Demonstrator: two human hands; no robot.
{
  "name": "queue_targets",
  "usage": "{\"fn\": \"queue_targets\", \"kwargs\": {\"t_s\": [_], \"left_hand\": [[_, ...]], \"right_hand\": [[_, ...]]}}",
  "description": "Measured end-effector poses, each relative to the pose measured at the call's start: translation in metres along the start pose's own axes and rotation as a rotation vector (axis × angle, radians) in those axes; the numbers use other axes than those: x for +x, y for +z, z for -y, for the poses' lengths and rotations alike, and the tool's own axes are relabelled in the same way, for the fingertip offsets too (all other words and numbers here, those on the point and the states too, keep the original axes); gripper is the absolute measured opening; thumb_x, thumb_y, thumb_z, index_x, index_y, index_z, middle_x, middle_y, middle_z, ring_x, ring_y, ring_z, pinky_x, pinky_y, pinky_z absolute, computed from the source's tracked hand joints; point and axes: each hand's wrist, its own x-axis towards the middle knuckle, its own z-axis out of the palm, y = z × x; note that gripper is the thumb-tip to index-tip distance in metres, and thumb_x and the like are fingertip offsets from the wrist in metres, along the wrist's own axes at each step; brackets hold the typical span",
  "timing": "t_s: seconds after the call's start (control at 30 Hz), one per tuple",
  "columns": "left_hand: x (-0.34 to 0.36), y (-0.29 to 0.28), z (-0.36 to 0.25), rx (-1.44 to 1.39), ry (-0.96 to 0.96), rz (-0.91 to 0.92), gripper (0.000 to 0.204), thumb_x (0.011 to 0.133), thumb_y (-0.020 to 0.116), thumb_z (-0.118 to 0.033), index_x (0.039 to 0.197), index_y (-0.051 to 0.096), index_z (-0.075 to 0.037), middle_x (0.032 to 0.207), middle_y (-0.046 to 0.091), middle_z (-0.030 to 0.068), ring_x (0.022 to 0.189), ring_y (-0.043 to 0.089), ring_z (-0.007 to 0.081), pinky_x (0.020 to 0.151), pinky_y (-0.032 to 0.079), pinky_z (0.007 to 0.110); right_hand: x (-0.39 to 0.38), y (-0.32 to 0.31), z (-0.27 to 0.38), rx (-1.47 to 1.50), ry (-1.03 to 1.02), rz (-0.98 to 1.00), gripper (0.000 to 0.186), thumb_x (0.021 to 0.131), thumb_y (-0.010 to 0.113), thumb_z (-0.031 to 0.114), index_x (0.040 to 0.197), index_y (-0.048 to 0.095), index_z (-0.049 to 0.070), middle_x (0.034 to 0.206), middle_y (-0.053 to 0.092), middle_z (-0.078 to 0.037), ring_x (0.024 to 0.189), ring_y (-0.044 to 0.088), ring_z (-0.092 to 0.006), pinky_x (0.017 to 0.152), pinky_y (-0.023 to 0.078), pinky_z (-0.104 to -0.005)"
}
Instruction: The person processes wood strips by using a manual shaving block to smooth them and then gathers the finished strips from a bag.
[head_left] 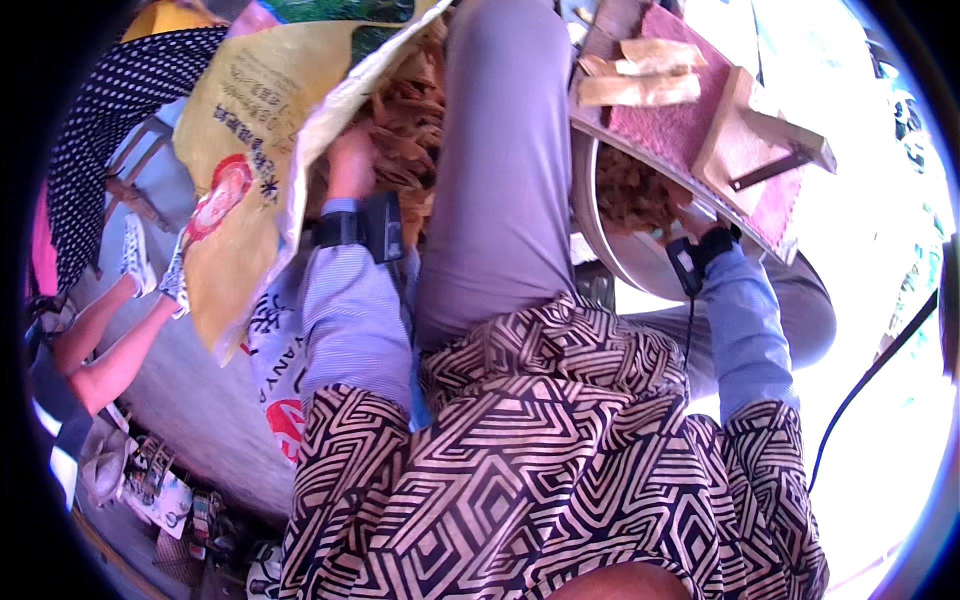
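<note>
My left hand [350,165] reaches into a yellow woven sack [235,120] among dried brown leaves [405,110], its fingers hidden. My right hand [697,218] is at a round pale basin [622,262] holding more brown leaves [635,190], partly covered by the edge of a board; I cannot make out its fingers. On the board lie a red cloth [648,128], flat tan leaf pieces [640,90] and a wooden block fixture [740,130] with a dark bar. My grey-trousered leg [500,170] stands between sack and basin.
Another person's bare legs [105,365] with sneakers are at the left, near a wooden stool [140,190] and black dotted fabric [95,140]. A white printed sack [275,350] lies beside my left arm. Clutter [160,500] sits at lower left. A black cable [865,370] hangs at right.
</note>
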Motion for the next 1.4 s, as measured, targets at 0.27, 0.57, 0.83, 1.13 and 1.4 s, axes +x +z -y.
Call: {"fn": "queue_targets", "kwargs": {"t_s": [0.27,0.57,0.83,1.13,1.4], "left_hand": [[-0.001,-0.024,-0.069,0.437,0.561,-0.527,0.036,0.099,0.046,-0.026,0.123,0.058,-0.002,0.124,0.060,0.0173,0.115,0.054,0.0285,0.099,0.039,0.038],[-0.066,0.025,-0.032,1.815,0.774,0.255,0.070,0.076,0.069,-0.040,0.137,0.047,-0.015,0.143,0.042,0.0139,0.130,0.041,0.0370,0.106,0.035,0.052],[0.006,0.063,-0.006,1.160,0.935,0.169,0.046,0.092,0.048,-0.015,0.138,0.047,-0.013,0.149,0.036,0.0125,0.137,0.033,0.0359,0.110,0.029,0.055],[-0.035,0.046,0.002,1.594,0.692,0.250,0.035,0.088,0.054,-0.031,0.116,0.065,-0.013,0.126,0.059,0.0101,0.123,0.049,0.0329,0.093,0.041,0.054],[-0.052,0.006,0.017,1.906,0.881,-0.081,0.043,0.091,0.052,-0.028,0.129,0.056,-0.008,0.124,0.060,0.0168,0.116,0.057,0.0304,0.095,0.044,0.045]], "right_hand": [[0.000,0.022,0.031,0.744,-0.264,0.625,0.057,0.090,0.062,0.024,0.141,0.044,0.006,0.137,0.052,-0.018,0.126,0.050,-0.0285,0.106,0.041,-0.0402],[-0.077,-0.060,0.091,0.764,-0.316,0.522,0.046,0.089,0.062,0.010,0.133,0.052,-0.001,0.115,0.061,-0.012,0.106,0.060,-0.0210,0.092,0.049,-0.0330],[-0.162,-0.130,0.132,0.566,-0.361,0.247,0.035,0.085,0.064,0.009,0.119,0.062,0.000,0.113,0.066,-0.021,0.103,0.065,-0.0319,0.089,0.050,-0.0376],[-0.202,-0.107,0.114,0.671,-0.366,0.180,0.032,0.087,0.060,0.007,0.118,0.061,-0.002,0.095,0.067,-0.013,0.087,0.061,-0.0188,0.080,0.048,-0.0300],[-0.212,-0.104,0.112,0.622,-0.404,0.101,0.031,0.088,0.060,0.008,0.117,0.061,-0.003,0.090,0.064,-0.011,0.084,0.059,-0.0169,0.077,0.048,-0.0293]]}}
